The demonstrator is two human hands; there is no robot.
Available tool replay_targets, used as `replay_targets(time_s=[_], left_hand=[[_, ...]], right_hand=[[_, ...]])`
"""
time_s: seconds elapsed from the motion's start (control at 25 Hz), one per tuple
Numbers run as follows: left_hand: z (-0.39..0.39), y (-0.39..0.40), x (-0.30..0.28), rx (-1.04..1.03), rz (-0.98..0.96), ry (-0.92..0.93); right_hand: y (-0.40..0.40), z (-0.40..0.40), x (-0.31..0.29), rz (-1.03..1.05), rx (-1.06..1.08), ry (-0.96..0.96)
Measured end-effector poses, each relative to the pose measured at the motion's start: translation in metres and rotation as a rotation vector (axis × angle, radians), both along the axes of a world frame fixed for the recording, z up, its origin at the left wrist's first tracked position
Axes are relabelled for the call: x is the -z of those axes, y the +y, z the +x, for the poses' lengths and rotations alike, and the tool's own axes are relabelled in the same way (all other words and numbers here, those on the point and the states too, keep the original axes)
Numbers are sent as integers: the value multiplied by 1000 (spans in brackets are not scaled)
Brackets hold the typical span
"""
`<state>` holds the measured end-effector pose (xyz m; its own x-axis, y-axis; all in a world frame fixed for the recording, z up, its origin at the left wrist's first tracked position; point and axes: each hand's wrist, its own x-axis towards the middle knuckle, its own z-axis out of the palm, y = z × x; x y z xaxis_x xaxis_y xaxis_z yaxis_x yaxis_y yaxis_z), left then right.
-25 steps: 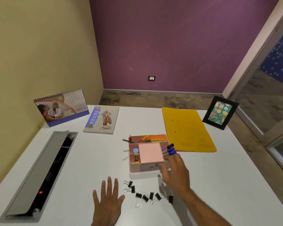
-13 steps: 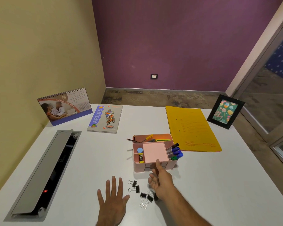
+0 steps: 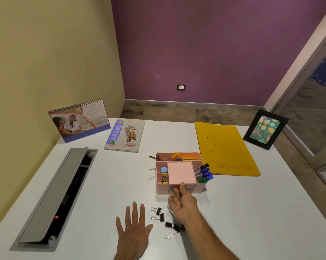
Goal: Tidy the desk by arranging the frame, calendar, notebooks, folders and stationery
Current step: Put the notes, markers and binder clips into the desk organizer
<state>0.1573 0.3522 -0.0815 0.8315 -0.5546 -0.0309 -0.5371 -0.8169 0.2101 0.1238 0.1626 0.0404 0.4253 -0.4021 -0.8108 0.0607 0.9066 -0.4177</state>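
The right hand has drawn back from the capped markers to the near wall of the pink plastic desk organiser, thumb on its rim, fingers loosely open, holding nothing. The left hand lies flat and spread on the white desk. Black binder clips lie loose between the hands; likely next: open the organiser's small front drawer and gather them in.

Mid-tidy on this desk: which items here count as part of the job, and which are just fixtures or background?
Job items: calendar, notebook, yellow folders, photo frame, pink organizer with markers, binder clips.

Not part of it: open cable hatch in the desk, wall socket.
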Motion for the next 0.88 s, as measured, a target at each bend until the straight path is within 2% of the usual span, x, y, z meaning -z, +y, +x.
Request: replay_targets(time_s=[0.6,0.88], left_hand=[[-1,2,-1,20,-6,47],[3,-5,-17,103,-30,29]], right_hand=[[25,-33,7,-2,-29,28],[23,-56,13,-89,-94,127]])
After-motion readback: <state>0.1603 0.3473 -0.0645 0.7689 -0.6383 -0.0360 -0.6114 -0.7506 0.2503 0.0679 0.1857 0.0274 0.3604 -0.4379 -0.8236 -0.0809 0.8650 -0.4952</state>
